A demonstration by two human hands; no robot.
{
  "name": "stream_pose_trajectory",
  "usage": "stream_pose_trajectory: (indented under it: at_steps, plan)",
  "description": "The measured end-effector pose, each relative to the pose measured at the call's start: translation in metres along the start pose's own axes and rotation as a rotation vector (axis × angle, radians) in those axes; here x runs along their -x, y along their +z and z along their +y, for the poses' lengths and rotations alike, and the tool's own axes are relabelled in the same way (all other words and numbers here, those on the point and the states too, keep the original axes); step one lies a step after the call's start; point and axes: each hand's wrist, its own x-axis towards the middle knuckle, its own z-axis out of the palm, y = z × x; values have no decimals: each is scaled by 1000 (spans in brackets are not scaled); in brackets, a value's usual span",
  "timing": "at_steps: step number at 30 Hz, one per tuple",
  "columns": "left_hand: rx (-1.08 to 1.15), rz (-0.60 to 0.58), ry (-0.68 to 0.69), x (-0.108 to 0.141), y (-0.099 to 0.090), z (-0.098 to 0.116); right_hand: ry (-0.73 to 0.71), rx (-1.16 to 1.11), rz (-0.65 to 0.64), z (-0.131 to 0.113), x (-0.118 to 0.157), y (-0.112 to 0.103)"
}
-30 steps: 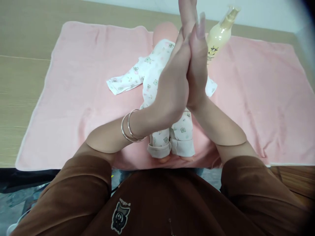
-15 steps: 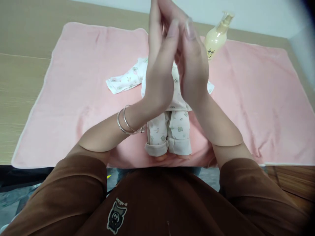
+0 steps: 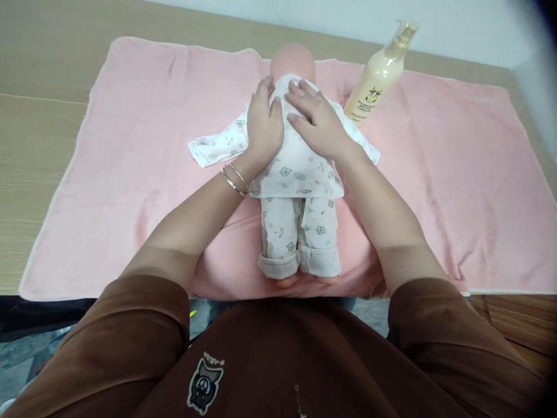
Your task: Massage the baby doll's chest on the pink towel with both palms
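Observation:
A baby doll in a white printed top and matching trousers with turned-up cuffs lies stretched out, its head at the far end and its feet towards me. My left hand rests on the left side of the doll's upper body, fingers extended. On the other side my right hand lies flat over the top, its fingers pointing up and left. Neither hand holds anything. Parts of the doll's shoulders and torso are hidden beneath my hands.
Under the doll a pink blanket is spread over a wooden table. A pale yellow pump bottle lies or leans beside the doll's right-hand sleeve. A white wall rises behind the table.
My hands were raised with palms together above the doll. They have come down and parted, and now rest on the doll's top. The doll's head has come into sight.

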Motion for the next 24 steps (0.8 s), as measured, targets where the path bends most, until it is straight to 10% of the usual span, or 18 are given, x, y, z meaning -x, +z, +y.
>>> stream_pose_trajectory:
  at_steps: [5,11,18,24]
  plan:
    - [-21,76,67,13,1,10,134,75,24,-22,15,4]
    - [-12,52,98,18,-1,6,-148,-73,-45,-17,12,3]
    - [-102,54,111,18,-1,1,204,84,29,-23,16,4]
    - [-65,40,186,13,-2,-7,23,136,40,-47,30,14]
